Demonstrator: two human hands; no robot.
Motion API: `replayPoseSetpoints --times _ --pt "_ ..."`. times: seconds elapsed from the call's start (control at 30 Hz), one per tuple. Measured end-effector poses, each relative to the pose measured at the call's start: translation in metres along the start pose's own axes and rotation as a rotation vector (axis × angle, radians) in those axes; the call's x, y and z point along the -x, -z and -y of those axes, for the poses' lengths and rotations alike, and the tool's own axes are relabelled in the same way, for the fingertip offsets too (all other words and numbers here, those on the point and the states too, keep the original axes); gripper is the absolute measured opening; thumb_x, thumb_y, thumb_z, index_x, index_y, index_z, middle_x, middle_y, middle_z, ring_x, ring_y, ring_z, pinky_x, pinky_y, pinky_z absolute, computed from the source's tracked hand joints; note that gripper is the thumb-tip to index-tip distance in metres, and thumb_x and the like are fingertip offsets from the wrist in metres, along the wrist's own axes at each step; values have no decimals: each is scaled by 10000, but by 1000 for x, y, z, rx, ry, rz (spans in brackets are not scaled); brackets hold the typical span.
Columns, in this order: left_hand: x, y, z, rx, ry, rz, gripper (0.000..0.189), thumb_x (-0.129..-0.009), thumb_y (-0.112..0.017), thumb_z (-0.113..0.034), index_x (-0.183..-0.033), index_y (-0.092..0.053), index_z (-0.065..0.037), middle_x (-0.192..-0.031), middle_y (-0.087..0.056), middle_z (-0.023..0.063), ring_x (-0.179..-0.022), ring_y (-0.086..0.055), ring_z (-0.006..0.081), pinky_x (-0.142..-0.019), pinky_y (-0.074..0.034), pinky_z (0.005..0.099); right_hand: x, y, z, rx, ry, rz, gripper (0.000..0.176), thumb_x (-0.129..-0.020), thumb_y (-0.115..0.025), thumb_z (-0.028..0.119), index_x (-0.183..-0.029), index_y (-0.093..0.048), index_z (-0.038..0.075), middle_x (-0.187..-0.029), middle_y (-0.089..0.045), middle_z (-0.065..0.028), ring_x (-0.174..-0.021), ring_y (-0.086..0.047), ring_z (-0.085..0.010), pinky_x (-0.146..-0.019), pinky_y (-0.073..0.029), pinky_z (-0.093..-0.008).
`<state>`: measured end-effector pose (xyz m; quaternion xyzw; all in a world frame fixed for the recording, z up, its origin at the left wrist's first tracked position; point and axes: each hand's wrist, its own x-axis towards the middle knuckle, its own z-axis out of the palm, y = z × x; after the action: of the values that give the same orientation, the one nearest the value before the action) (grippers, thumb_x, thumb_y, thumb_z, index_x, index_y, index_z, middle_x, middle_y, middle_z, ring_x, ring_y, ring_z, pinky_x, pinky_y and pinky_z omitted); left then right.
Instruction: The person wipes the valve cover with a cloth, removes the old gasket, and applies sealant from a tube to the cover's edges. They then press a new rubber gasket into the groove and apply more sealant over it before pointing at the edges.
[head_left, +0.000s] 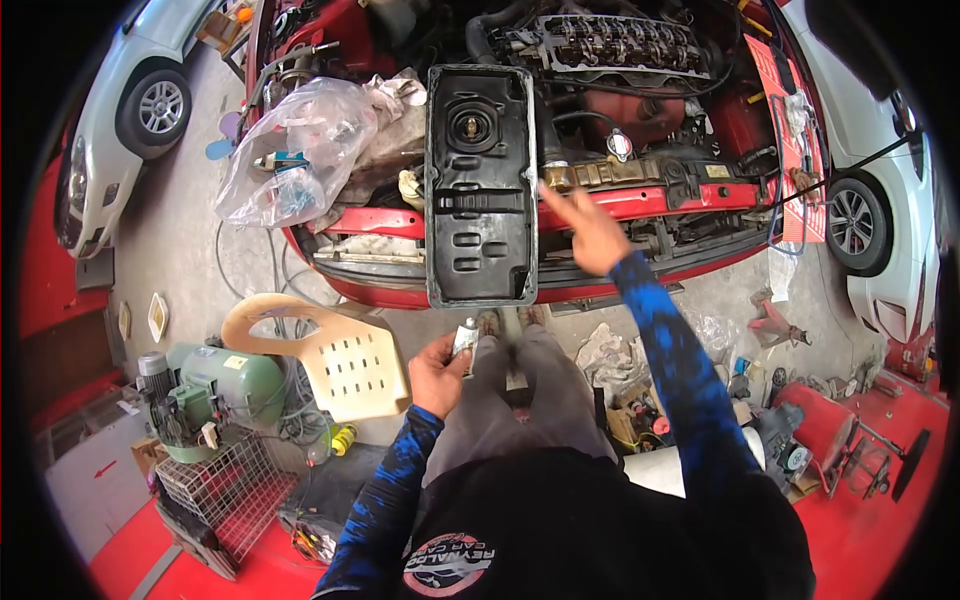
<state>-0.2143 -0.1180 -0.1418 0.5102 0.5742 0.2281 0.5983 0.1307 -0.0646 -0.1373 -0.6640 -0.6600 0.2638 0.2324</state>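
Note:
A long black engine cover [478, 250] lies across the red car's front edge, hollow side up, with a grey rim running round it. My right hand [592, 232] is at the cover's right side, index finger stretched out with its tip right at the rim; the hand is slightly blurred and holds nothing. Lower down, in front of my legs, my left hand [437, 375] is closed round a small white tube [465, 338], its nozzle end pointing up. Behind the cover, the engine's open top [630, 47] shows its metal valve parts.
A clear plastic bag [300, 150] with small items sits left of the cover. An orange-red perforated panel [790, 140] stands at the bay's right side. A beige plastic chair [335, 360] and green compressor [225, 380] are at left. White cars [125, 110] flank the bay.

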Motion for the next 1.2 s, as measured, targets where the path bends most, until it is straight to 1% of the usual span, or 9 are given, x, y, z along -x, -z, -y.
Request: replayPoseSetpoints --times 0.13,0.17,0.27,0.53,0.63,0.83,0.97,1.1,1.2 --pt "2 2 -11 -18 17 29 313 -876 -666 25 -1186 -652 68 -962 -729 77 -818 -644 86 -750 -524 248 -56 13 -29 421 95 31 921 -729 -538 -101 -1496 -416 393 -1024 -473 -119 -948 -503 -345 -845 -465 -438" --pt "5 3 -11 1 26 49 323 -886 -658 48 -1205 -623 88 -1018 -721 90 -866 -654 102 -782 -521 245 -60 12 -33 401 105 42 920 -740 -546 -97 -1496 -414 411 -1018 -469 -114 -920 -494 -331 -864 -456 -423" --pt "10 4 -10 30 67 53 324 -885 -658 49 -1204 -622 89 -1007 -717 83 -856 -650 101 -776 -519 243 -63 12 -40 382 105 99 923 -746 -541 -100 -1496 -411 423 -1016 -467 -112 -902 -484 -325 -864 -455 -422" --pt "15 2 3 33 74 37 305 -866 -677 17 -1166 -662 67 -949 -732 75 -808 -651 91 -736 -536 257 -27 -4 -38 266 271 7 910 -729 -544 -107 -1492 -440 378 -1003 -463 -123 -924 -484 -336 -868 -444 -425" --pt "13 1 0 24 81 53 311 -871 -667 34 -1178 -648 75 -978 -726 79 -826 -650 97 -754 -528 254 4 -10 -28 72 201 181 919 -682 -525 -114 -1504 -448 292 -965 -459 -132 -929 -481 -342 -834 -425 -423" --pt "11 0 1 -1 88 62 310 -876 -663 30 -1182 -649 77 -980 -727 77 -830 -648 93 -758 -527 252 66 -36 -16 -152 277 275 978 -649 -474 -150 -1514 -437 303 -904 -395 -111 -841 -439 -305 -784 -412 -381" --pt "12 -4 -1 46 83 86 300 -875 -668 14 -1170 -666 70 -955 -735 71 -813 -646 81 -742 -534 250 -2 -11 -30 -79 154 94 944 -668 -484 -136 -1521 -411 262 -936 -430 -137 -852 -471 -329 -780 -419 -393" --pt "10 -5 -6 29 74 86 296 -876 -665 19 -1168 -667 67 -948 -731 63 -812 -643 79 -743 -533 248 -11 -9 -31 34 157 98 944 -684 -514 -113 -1534 -384 275 -941 -438 -152 -886 -491 -349 -794 -433 -421" --pt "19 -5 -9 63 97 80 295 -874 -670 13 -1164 -669 66 -939 -728 57 -812 -640 78 -741 -531 250 48 -29 -18 21 177 308 918 -699 -544 -76 -1525 -403 300 -932 -442 -149 -887 -497 -345 -800 -443 -449"
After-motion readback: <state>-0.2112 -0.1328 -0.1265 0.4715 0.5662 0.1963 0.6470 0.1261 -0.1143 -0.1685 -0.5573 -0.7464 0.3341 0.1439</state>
